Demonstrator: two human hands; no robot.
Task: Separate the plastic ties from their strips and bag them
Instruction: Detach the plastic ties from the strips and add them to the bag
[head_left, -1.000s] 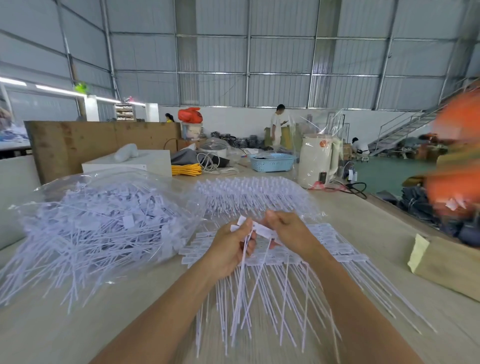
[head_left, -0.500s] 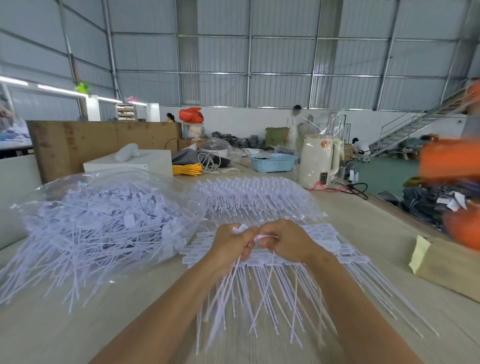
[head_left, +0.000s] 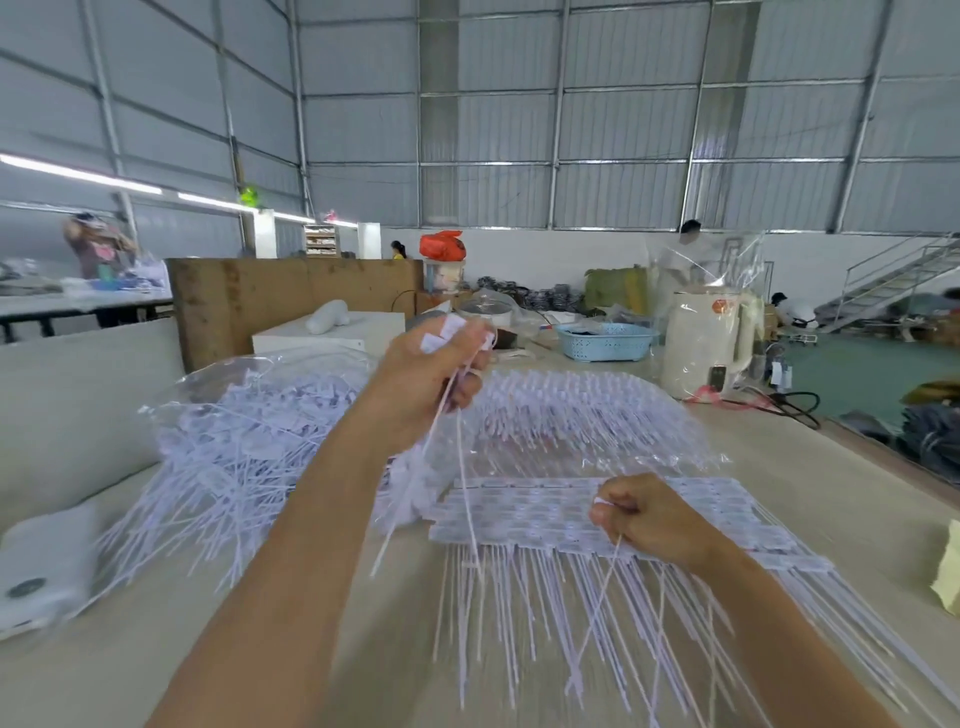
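Many loose white ties fill the clear plastic bag (head_left: 260, 415) that lies on the left part of the table (head_left: 130, 665), and their thin tails spill out of the bag mouth toward the near edge. Beside this bag, near the left edge, lies a white flat device (head_left: 36, 571). The left hand (head_left: 431, 374) is raised above the table, just to the right of the bag, and its fingers are curled around a bunch of separated ties (head_left: 457, 415); the flat heads stick out above the fist and the long tails hang down. Behind it a second clear bag (head_left: 582, 415) holds rows of ties. On the table in front lies the stack of tie strips (head_left: 519, 519), with the tails pointing to the person. The right hand (head_left: 649, 519) rests low on this stack and pinches one white tie (head_left: 605, 597), whose tail goes down from the fist. Farther right stand a blue basket (head_left: 605, 343) and a cream kettle (head_left: 706, 338).
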